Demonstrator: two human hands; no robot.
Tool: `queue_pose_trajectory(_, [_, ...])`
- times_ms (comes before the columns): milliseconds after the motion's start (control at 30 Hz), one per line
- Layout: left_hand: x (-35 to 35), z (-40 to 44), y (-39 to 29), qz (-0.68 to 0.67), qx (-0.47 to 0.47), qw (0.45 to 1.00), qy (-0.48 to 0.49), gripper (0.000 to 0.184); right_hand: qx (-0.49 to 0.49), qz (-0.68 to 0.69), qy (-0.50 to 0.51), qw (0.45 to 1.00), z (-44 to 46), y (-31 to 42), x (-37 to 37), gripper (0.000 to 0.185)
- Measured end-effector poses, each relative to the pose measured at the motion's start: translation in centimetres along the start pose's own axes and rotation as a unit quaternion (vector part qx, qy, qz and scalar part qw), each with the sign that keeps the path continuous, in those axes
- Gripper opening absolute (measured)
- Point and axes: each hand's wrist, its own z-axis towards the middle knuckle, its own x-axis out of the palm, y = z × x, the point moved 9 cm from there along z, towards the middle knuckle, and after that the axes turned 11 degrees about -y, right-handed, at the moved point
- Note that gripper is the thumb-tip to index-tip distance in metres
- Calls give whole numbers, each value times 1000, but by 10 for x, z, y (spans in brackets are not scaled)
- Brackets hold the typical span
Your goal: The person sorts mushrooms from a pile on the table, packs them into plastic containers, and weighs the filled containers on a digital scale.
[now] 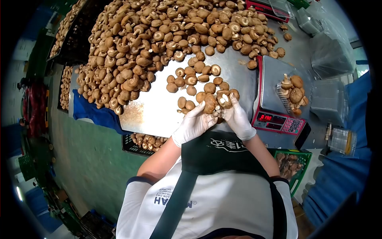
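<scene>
My left hand [195, 124], in a white glove, has its fingers closed around a brown shiitake mushroom [209, 104]. Close beside it, my gloved right hand [238, 120] grips another shiitake mushroom [223, 99], its pale stem side partly showing. Both hands nearly meet over the table's front edge, and the fingertips are partly hidden by the mushrooms. Just beyond them lies a loose group of shiitake mushrooms [191, 79] on the metal table [155, 107]. To the right, a clear tray of mushrooms [296, 95] rests on a red digital scale [274, 121] with lit digits.
A large mushroom heap [139, 44] covers the back and left. Clear plastic trays [328, 99] are stacked at the right, with a second scale [270, 10] behind. A black crate [145, 142] and a green crate [294, 167] of mushrooms stand below the table. Blue cloth [97, 113] hangs left.
</scene>
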Motion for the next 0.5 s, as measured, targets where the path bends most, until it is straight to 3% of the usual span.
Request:
queue_pose_trajectory(133, [5, -3, 7, 56, 44, 997, 27, 39, -65, -22, -21, 997, -18, 13, -5, 54])
queue_pose_trajectory(233, [18, -7, 13, 80, 83, 993, -18, 39, -133, -51, -46, 989, -34, 25, -14, 51])
queue_pose_trajectory(300, [6, 4, 21, 46, 40, 998, 1, 41, -159, -97, -44, 982, -40, 32, -22, 47])
queue_pose_trajectory(400, [-21, 16, 21, 114, 88, 988, -56, 44, -329, -279, -97, 897, -67, 68, -16, 36])
queue_pose_trajectory(433, [-32, 18, 18, 146, 113, 979, -82, 44, -298, -269, -95, 911, -61, 62, -23, 39])
queue_pose_trajectory(467, [-34, 12, 13, 196, 162, 956, -150, 44, -354, -367, -109, 853, -58, 60, -32, 42])
queue_pose_trajectory(500, [-35, 12, 10, 236, 206, 938, -146, 43, -401, -459, -120, 784, -54, 57, -39, 46])
